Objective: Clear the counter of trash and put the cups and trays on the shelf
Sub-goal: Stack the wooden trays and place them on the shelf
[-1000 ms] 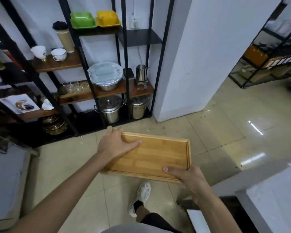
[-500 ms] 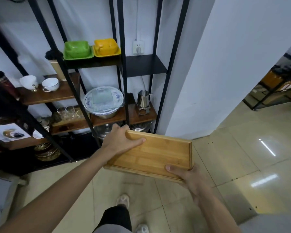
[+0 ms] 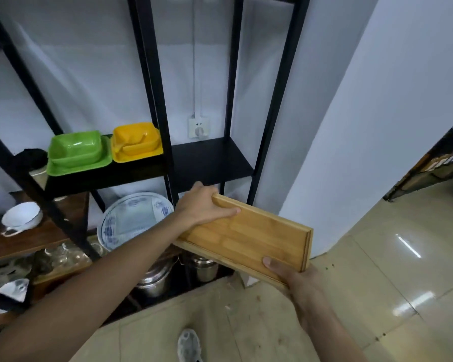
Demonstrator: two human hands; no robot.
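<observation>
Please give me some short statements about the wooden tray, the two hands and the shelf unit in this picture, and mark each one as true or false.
1. Both hands hold the rectangular bamboo tray. True: the left hand grips its far corner and the right hand its near corner.
2. The tray already lies on the black metal shelf board. False: it is held in the air, in front of and below that board.
3. The green plastic dish stands left of the yellow plastic dish. True.
4. A cup stands inside the tray. False: the tray carries nothing.
5. The white cup stands on the black board. False: it stands on a brown wooden shelf, lower and to the left.
</observation>
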